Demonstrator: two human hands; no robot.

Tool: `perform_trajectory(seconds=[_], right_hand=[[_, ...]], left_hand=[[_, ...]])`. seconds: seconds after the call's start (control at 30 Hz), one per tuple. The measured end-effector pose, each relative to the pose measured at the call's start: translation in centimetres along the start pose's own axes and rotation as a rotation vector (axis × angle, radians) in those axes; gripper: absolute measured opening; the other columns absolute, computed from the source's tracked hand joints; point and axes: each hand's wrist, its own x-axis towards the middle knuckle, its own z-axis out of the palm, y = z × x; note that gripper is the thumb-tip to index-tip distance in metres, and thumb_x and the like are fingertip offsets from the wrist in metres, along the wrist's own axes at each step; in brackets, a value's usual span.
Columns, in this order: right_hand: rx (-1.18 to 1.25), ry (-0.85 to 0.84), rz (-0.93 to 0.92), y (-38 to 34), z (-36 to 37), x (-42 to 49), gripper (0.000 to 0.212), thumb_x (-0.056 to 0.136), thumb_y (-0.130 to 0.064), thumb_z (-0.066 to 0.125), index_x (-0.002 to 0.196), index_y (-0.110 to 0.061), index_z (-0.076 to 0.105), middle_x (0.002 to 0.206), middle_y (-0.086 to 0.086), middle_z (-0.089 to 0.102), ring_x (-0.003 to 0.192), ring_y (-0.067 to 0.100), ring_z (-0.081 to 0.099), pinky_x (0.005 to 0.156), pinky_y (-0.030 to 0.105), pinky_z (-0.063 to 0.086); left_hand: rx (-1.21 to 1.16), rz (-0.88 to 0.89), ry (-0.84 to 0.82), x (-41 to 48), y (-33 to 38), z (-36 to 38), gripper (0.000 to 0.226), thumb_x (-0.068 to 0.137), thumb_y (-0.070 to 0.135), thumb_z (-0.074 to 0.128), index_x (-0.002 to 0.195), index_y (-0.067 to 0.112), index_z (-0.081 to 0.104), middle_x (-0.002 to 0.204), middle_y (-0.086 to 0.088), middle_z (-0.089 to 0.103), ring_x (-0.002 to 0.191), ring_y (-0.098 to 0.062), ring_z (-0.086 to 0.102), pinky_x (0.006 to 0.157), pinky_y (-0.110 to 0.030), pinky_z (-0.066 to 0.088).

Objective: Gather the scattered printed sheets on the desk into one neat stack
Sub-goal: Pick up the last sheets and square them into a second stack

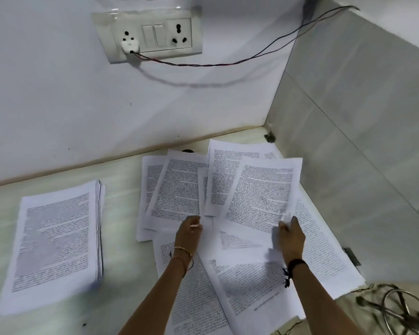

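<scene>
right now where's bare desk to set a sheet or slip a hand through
Bare desk: a strip between the neat stack and the scattered sheets, and behind the stack along the wall. Crowded: everything right to the partition, where the left hand and right hand are on overlapping sheets; cables at the near corner.

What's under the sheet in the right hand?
Under the top sheet, pinched by the right hand, more overlapping printed sheets show around its edges. Whatever lies beneath its middle is covered.
</scene>
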Motion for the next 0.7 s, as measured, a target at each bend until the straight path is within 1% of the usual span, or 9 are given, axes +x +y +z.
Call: perform_trajectory(seconds=[0.1,0.17,0.23,0.27,0.4,0.5,0.57,0.63,0.7], right_hand=[[-0.106,-0.033,-0.086,-2.3,0.8,2.4,0.015,0.094,-0.006,0.049,0.082,-0.003,0.041,0.068,0.007,0.040,0.075,0.021,0.039,0.061,0.037,0.030],[-0.141,-0.057,-0.077,-3.4,1.8,4.3,0.016,0.092,-0.007,0.052,0.082,-0.007,0.039,0.069,0.006,0.044,0.074,0.024,0.043,0.057,0.035,0.030],[-0.238,-0.100,-0.035,-4.0,3.1,5.6,0.016,0.088,-0.010,0.059,0.098,-0.003,0.049,0.091,0.017,0.052,0.088,0.033,0.051,0.068,0.037,0.040],[-0.289,-0.115,-0.024,-4.2,4.0,6.5,0.031,0.085,-0.014,0.064,0.110,-0.002,0.051,0.105,0.020,0.051,0.100,0.036,0.051,0.078,0.040,0.044],[-0.297,-0.125,-0.046,-5.6,6.7,8.4,0.065,0.078,-0.022,0.074,0.131,-0.005,0.041,0.126,0.018,0.043,0.120,0.036,0.041,0.090,0.038,0.041],[-0.234,-0.204,0.015,-6.3,7.7,9.5,0.056,0.082,-0.018,0.071,0.130,-0.009,0.043,0.117,0.012,0.053,0.109,0.032,0.052,0.082,0.032,0.044],[-0.230,-0.227,-0.035,-6.1,7.8,9.8,0.020,0.086,-0.021,0.065,0.093,-0.025,0.047,0.084,-0.008,0.050,0.087,0.021,0.047,0.066,0.026,0.038],[-0.224,-0.184,-0.076,-5.5,7.6,10.3,0.031,0.091,-0.025,0.057,0.078,-0.036,0.031,0.075,-0.015,0.033,0.086,0.014,0.033,0.071,0.026,0.029],[-0.170,-0.125,-0.088,-5.5,6.7,10.0,0.030,0.093,-0.027,0.054,0.073,-0.034,0.033,0.076,-0.014,0.034,0.086,0.013,0.032,0.075,0.029,0.026]], left_hand=[[-0.064,-0.010,0.021,2.7,1.6,-0.2,0.024,0.090,0.008,0.050,0.113,0.013,0.054,0.104,-0.003,0.053,0.095,-0.015,0.048,0.078,-0.020,0.038],[-0.097,-0.034,0.001,4.6,2.3,-0.1,0.010,0.091,0.015,0.049,0.099,0.016,0.056,0.089,0.001,0.053,0.084,-0.015,0.048,0.066,-0.022,0.038],[-0.102,-0.023,-0.032,6.0,2.7,0.0,0.017,0.090,0.023,0.048,0.073,0.019,0.048,0.067,0.003,0.045,0.065,-0.014,0.041,0.057,-0.024,0.033],[-0.112,-0.018,-0.053,7.0,2.8,0.2,0.023,0.090,0.022,0.049,0.068,0.018,0.045,0.062,0.004,0.041,0.060,-0.012,0.038,0.054,-0.023,0.031],[-0.028,-0.002,-0.134,10.2,3.4,1.2,0.031,0.092,0.019,0.052,0.063,0.022,0.042,0.061,0.004,0.041,0.057,-0.008,0.038,0.054,-0.022,0.031],[-0.056,-0.030,-0.212,11.5,4.0,1.8,0.022,0.092,0.031,0.049,0.097,0.012,0.057,0.098,-0.006,0.059,0.094,-0.019,0.055,0.083,-0.025,0.042],[-0.120,-0.090,-0.222,11.5,4.5,1.7,0.046,0.097,0.035,0.038,0.134,0.008,0.042,0.136,-0.005,0.046,0.130,-0.021,0.040,0.112,-0.031,0.028],[-0.192,-0.148,-0.199,11.5,4.6,1.4,0.051,0.099,0.036,0.030,0.142,0.010,0.031,0.141,-0.002,0.039,0.137,-0.021,0.032,0.117,-0.034,0.019],[-0.235,-0.206,-0.165,11.5,3.9,1.1,0.047,0.096,0.038,0.039,0.132,0.008,0.045,0.125,0.000,0.049,0.120,-0.020,0.044,0.112,-0.040,0.030]])
